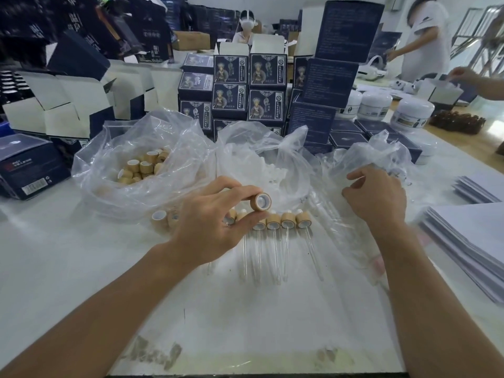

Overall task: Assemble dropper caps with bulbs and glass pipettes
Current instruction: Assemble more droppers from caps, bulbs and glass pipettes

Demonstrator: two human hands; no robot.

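Observation:
My left hand (215, 222) pinches a bamboo dropper cap (261, 201) between thumb and fingers, its white inside facing me, just above a row of assembled droppers (287, 220). Their glass pipettes (275, 252) lie pointing toward me on the white table. My right hand (375, 196) hovers with loosely curled fingers over a clear bag of glass pipettes (335, 214), and I cannot tell whether it holds one. A clear bag of bamboo caps (141, 166) sits at the left. A bag of white bulbs (272, 170) lies in the middle.
Stacked dark blue product boxes (248, 85) stand behind the bags. Two loose caps (159, 217) lie left of my hand. Piles of flat sheets (463, 241) lie at the right, white jars (409, 111) behind them. Other people work at the back.

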